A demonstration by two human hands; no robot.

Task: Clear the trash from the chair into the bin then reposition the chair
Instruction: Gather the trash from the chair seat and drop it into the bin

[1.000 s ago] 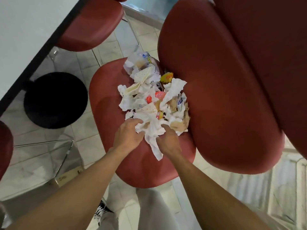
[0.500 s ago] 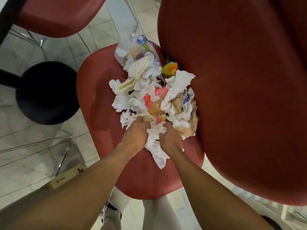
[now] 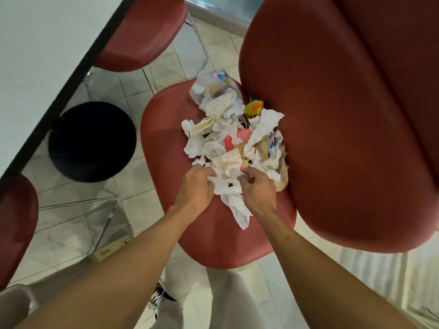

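Note:
A red chair seat (image 3: 166,148) holds a pile of trash (image 3: 228,131): crumpled white tissues, dotted paper wrappers, orange and red packets, brown paper and a clear plastic bag at the far end. The chair's red backrest (image 3: 332,119) rises on the right. My left hand (image 3: 194,191) and my right hand (image 3: 257,191) sit side by side at the near edge of the pile, fingers curled into the white tissue there. A black round bin (image 3: 92,141) stands on the floor left of the chair.
A white table with a black edge (image 3: 40,67) runs along the upper left. Another red chair (image 3: 142,36) stands beyond the bin and a third (image 3: 16,229) at the far left. A small cardboard box (image 3: 111,249) lies on the tiled floor near chrome legs.
The view has pulled back and shifted, so the table shows again. Both hands have stayed at the near edge of the pile, with fingers dug a little further into the tissue.

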